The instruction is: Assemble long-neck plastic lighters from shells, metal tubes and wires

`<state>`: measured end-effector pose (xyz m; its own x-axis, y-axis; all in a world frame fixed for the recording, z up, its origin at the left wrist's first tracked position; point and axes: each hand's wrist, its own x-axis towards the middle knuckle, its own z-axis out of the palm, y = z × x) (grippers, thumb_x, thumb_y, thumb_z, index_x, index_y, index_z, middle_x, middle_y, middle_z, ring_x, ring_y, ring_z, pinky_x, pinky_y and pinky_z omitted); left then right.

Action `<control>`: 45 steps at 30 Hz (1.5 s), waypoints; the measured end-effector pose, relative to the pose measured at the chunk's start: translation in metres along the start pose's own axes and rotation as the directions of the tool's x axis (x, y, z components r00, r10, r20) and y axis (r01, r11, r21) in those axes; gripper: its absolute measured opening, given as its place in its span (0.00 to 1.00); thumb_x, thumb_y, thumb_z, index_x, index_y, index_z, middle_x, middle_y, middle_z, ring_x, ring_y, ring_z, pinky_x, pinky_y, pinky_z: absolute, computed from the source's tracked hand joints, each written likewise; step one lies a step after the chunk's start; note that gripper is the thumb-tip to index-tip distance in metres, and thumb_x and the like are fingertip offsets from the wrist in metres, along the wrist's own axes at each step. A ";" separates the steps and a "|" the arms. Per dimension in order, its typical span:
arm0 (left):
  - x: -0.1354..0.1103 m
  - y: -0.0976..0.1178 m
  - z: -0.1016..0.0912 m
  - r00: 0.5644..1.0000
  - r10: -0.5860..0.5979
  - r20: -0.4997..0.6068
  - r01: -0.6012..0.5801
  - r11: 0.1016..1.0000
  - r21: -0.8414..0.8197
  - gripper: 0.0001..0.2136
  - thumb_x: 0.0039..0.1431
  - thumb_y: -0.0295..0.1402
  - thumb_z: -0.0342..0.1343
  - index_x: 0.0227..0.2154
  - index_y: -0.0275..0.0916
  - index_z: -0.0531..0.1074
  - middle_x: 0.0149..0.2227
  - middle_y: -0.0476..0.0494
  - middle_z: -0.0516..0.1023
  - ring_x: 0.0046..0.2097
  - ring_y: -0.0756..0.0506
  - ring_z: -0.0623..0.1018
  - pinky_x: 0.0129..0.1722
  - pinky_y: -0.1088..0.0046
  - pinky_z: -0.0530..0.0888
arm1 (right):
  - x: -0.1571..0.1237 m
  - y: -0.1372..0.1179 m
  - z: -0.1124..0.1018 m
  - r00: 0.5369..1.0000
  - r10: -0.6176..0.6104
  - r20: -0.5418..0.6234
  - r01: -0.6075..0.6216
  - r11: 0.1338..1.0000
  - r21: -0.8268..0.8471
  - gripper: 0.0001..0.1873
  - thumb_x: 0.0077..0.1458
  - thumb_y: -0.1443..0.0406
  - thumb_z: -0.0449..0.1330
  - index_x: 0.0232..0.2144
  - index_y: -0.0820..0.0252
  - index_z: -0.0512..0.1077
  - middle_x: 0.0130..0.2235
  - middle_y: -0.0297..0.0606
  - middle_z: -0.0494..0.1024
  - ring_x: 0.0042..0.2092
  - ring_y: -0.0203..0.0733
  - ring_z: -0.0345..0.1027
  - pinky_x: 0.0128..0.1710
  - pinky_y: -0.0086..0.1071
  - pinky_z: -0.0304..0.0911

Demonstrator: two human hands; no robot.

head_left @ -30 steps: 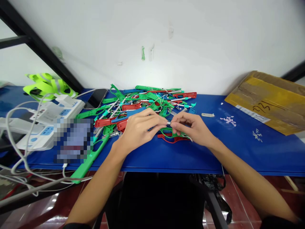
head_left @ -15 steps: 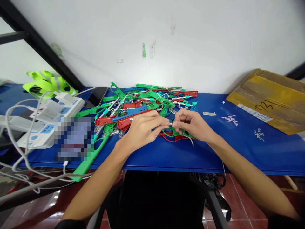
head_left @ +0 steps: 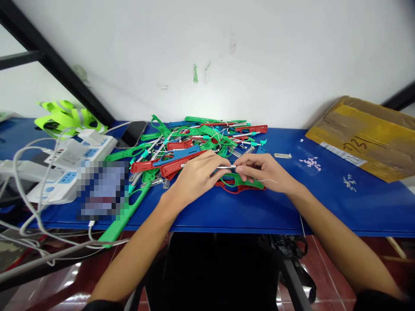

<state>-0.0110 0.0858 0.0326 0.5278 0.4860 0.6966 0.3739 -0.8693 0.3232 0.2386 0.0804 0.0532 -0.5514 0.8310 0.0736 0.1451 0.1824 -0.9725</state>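
My left hand and my right hand meet over the blue table, fingers pinched. Between them runs a thin silver metal rod; the left fingers grip its left part and the right fingertips pinch its right end. A thin white string trails from under my right hand. Just below the hands lie a green plastic frame and a red one. Behind them is a heap of green, red and blue plastic parts with metal rods and strings.
At the left are white power strips with cables, a pixelated patch, a phone and a neon green item. A long green part overhangs the front edge. A cardboard box and small white bits lie to the right.
The hands have drawn slightly apart, so more of the silver rod shows between them. The white string now trails out to the right of my right hand.
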 end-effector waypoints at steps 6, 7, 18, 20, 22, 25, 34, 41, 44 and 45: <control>-0.002 -0.006 -0.010 0.969 -0.155 0.190 0.160 0.987 -0.013 0.13 0.74 0.39 0.63 0.55 0.39 0.77 0.51 0.40 0.85 0.52 0.42 0.83 0.52 0.63 0.80 | -0.002 -0.004 -0.003 0.995 -0.075 -0.070 0.059 0.976 -0.212 0.14 0.69 0.53 0.68 0.42 0.58 0.80 0.26 0.28 0.79 0.26 0.31 0.66 0.26 0.29 0.59; -0.003 -0.007 -0.011 0.962 -0.160 0.223 0.172 0.984 -0.036 0.12 0.75 0.39 0.62 0.55 0.40 0.78 0.51 0.41 0.85 0.52 0.42 0.84 0.52 0.63 0.80 | -0.003 -0.003 -0.004 0.994 -0.094 -0.063 0.074 0.960 -0.270 0.14 0.70 0.53 0.67 0.43 0.58 0.81 0.27 0.29 0.80 0.26 0.32 0.68 0.27 0.29 0.60; 0.000 -0.008 -0.007 0.936 -0.151 0.317 0.185 0.979 -0.081 0.13 0.81 0.37 0.53 0.54 0.40 0.81 0.48 0.40 0.83 0.52 0.41 0.80 0.55 0.60 0.78 | -0.020 0.032 -0.010 0.954 -0.289 0.075 0.260 0.683 -0.682 0.11 0.74 0.58 0.61 0.49 0.54 0.83 0.38 0.37 0.89 0.32 0.38 0.80 0.33 0.30 0.66; -0.001 -0.010 -0.009 0.933 -0.176 0.315 0.196 0.980 -0.032 0.14 0.79 0.41 0.55 0.55 0.41 0.80 0.51 0.39 0.83 0.54 0.39 0.79 0.56 0.57 0.77 | -0.019 0.037 -0.008 0.954 -0.286 0.084 0.261 0.665 -0.700 0.11 0.75 0.59 0.60 0.48 0.54 0.82 0.38 0.36 0.89 0.32 0.38 0.80 0.33 0.29 0.65; -0.003 -0.011 -0.010 0.918 -0.164 0.360 0.180 0.984 -0.010 0.16 0.75 0.44 0.60 0.57 0.41 0.79 0.54 0.39 0.83 0.56 0.38 0.78 0.58 0.56 0.76 | -0.020 0.040 -0.004 0.955 -0.283 0.092 0.262 0.650 -0.713 0.11 0.75 0.60 0.60 0.48 0.54 0.82 0.40 0.36 0.90 0.35 0.39 0.82 0.34 0.29 0.67; -0.008 -0.004 -0.005 0.907 -0.079 0.415 0.086 0.996 0.001 0.17 0.72 0.44 0.64 0.57 0.42 0.80 0.57 0.39 0.82 0.59 0.37 0.76 0.62 0.53 0.75 | -0.026 0.039 0.002 0.948 -0.302 0.098 0.274 0.626 -0.730 0.10 0.76 0.62 0.59 0.49 0.54 0.81 0.44 0.37 0.90 0.39 0.41 0.84 0.37 0.30 0.69; -0.019 0.024 -0.003 0.943 -0.050 0.330 0.061 0.998 -0.024 0.14 0.77 0.39 0.58 0.60 0.43 0.78 0.61 0.37 0.81 0.64 0.37 0.74 0.64 0.50 0.74 | -0.065 0.022 0.025 0.915 -0.401 0.049 0.295 0.579 -0.760 0.12 0.77 0.59 0.59 0.50 0.54 0.82 0.43 0.39 0.90 0.40 0.43 0.86 0.38 0.32 0.74; -0.023 0.011 0.013 0.935 -0.124 0.333 0.030 0.961 0.274 0.13 0.77 0.36 0.59 0.57 0.37 0.79 0.56 0.36 0.82 0.57 0.36 0.75 0.56 0.56 0.71 | -0.105 0.018 0.044 0.924 -0.369 -0.103 0.209 0.711 -0.672 0.09 0.74 0.62 0.63 0.50 0.54 0.82 0.41 0.38 0.90 0.38 0.42 0.85 0.39 0.33 0.76; -0.022 0.007 0.021 0.930 -0.107 0.350 -0.020 0.940 0.342 0.13 0.73 0.36 0.64 0.55 0.36 0.80 0.53 0.37 0.83 0.55 0.35 0.75 0.52 0.58 0.70 | -0.113 0.021 0.046 0.933 -0.301 -0.199 0.131 0.797 -0.589 0.08 0.73 0.60 0.64 0.47 0.53 0.83 0.39 0.38 0.89 0.36 0.43 0.84 0.38 0.34 0.77; -0.020 0.006 0.022 0.933 -0.094 0.349 -0.037 0.935 0.351 0.13 0.73 0.36 0.65 0.54 0.36 0.81 0.52 0.37 0.84 0.54 0.35 0.75 0.51 0.58 0.69 | -0.114 0.021 0.046 0.934 -0.266 -0.237 0.094 0.827 -0.554 0.08 0.72 0.59 0.65 0.46 0.53 0.83 0.38 0.37 0.89 0.34 0.43 0.83 0.37 0.34 0.77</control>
<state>-0.0025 0.0730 0.0063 0.7231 0.5659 0.3960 0.5980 -0.7998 0.0511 0.2665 -0.0346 0.0137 -0.3587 0.8528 0.3796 0.5229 0.5204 -0.6751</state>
